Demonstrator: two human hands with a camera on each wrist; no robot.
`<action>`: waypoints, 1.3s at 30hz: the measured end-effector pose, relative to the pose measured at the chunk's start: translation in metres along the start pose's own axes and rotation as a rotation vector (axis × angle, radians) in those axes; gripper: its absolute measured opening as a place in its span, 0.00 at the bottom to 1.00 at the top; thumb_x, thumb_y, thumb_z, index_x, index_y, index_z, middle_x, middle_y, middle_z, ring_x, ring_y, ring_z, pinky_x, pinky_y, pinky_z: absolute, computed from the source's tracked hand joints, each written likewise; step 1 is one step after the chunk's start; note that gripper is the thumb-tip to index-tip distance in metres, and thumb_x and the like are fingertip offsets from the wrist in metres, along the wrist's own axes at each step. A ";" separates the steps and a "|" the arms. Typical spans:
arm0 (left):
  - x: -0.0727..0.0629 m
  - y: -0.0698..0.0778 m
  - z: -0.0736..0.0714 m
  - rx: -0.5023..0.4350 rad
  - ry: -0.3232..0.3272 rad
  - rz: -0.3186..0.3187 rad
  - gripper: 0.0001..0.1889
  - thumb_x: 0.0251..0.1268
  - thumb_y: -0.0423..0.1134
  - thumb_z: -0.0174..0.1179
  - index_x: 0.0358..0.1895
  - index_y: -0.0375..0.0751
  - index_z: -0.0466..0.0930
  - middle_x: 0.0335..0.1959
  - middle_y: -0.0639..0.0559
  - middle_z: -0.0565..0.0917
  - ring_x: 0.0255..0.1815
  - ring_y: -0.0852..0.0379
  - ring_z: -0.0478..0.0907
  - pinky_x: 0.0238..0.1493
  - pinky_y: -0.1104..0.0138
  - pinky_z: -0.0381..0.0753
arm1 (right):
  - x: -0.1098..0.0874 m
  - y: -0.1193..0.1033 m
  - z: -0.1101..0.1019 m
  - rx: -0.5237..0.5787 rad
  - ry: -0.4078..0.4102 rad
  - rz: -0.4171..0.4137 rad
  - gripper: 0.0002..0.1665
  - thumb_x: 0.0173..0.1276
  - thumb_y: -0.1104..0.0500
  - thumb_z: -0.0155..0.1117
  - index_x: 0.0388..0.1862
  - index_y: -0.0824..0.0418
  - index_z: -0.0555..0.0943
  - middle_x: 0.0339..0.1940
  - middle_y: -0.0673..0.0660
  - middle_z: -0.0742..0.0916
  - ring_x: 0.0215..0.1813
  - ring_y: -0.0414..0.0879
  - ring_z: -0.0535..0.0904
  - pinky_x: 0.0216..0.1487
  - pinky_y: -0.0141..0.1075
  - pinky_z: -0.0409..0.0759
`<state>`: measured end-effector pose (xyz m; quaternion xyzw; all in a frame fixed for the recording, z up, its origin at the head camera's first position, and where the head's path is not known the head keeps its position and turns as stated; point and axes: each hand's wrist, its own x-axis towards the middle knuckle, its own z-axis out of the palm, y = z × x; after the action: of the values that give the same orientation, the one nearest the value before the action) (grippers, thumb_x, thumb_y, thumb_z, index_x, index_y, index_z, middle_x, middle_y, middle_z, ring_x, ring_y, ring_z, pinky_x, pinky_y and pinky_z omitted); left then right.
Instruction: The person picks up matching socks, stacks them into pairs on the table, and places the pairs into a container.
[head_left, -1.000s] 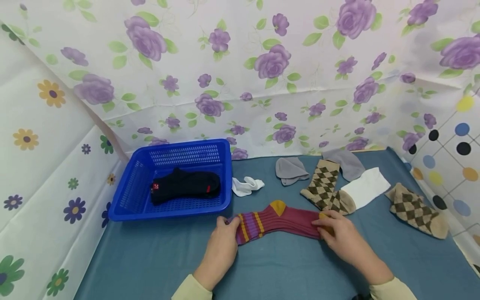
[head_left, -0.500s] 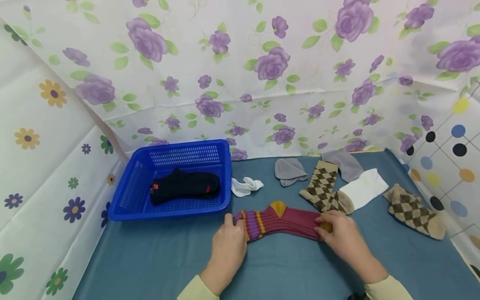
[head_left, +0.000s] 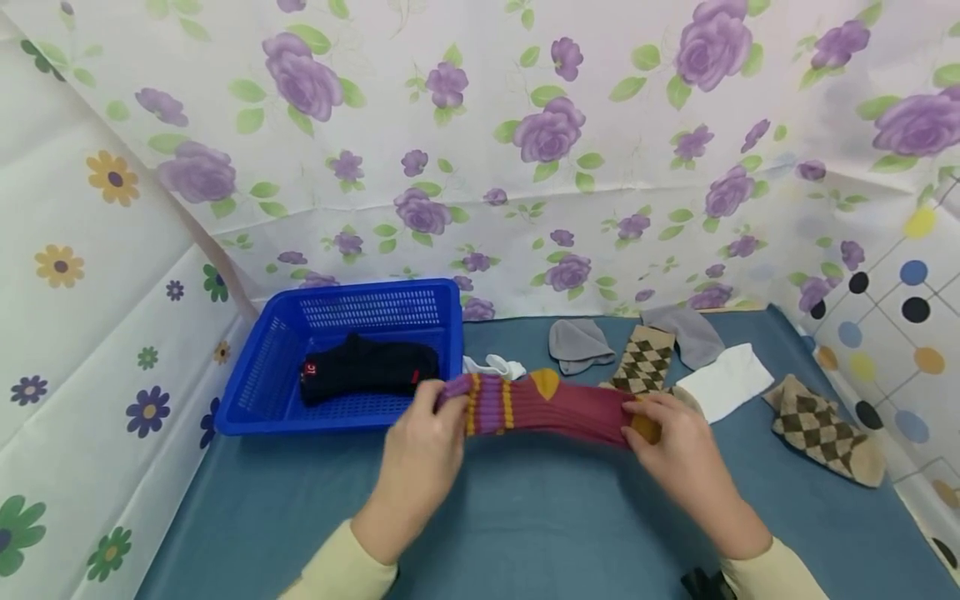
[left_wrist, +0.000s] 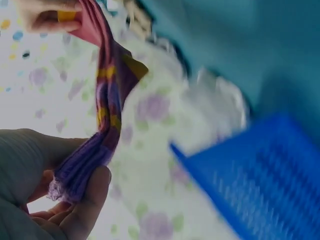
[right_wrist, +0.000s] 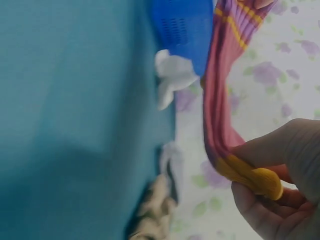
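maroon knit sock with purple-and-yellow striping (head_left: 555,412): should handle light, soft and limp, not slippery or fragile. best held at both ends, since the middle would likely sag. my left hand (head_left: 423,442) pinches the purple cuff end; my right hand (head_left: 678,437) pinches the yellow toe. held above the teal cloth-covered table (head_left: 525,533), near the blue plastic mesh basket (head_left: 337,431). looks ribbed, heel yellow; layered, perhaps a pair, cannot tell.

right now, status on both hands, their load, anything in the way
Left hand pinching purple cuff, right hand pinching yellow toe. Maroon sock, maybe a pair, raised between them. Blue basket near left hand, no snag visible.
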<state>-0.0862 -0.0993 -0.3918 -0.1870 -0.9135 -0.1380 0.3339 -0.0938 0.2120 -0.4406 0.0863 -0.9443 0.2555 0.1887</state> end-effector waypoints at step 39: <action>0.016 -0.275 -0.042 0.080 -0.374 -0.553 0.06 0.50 0.30 0.64 0.32 0.31 0.83 0.34 0.34 0.82 0.39 0.38 0.75 0.42 0.48 0.73 | 0.173 -0.198 0.154 0.042 -0.465 -0.369 0.16 0.61 0.64 0.61 0.48 0.61 0.82 0.45 0.55 0.83 0.48 0.44 0.77 0.46 0.35 0.80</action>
<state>-0.1931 -0.3565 -0.3855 0.0593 -0.9798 -0.1509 0.1174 -0.2485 -0.0483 -0.4051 0.3166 -0.9250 0.2098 0.0085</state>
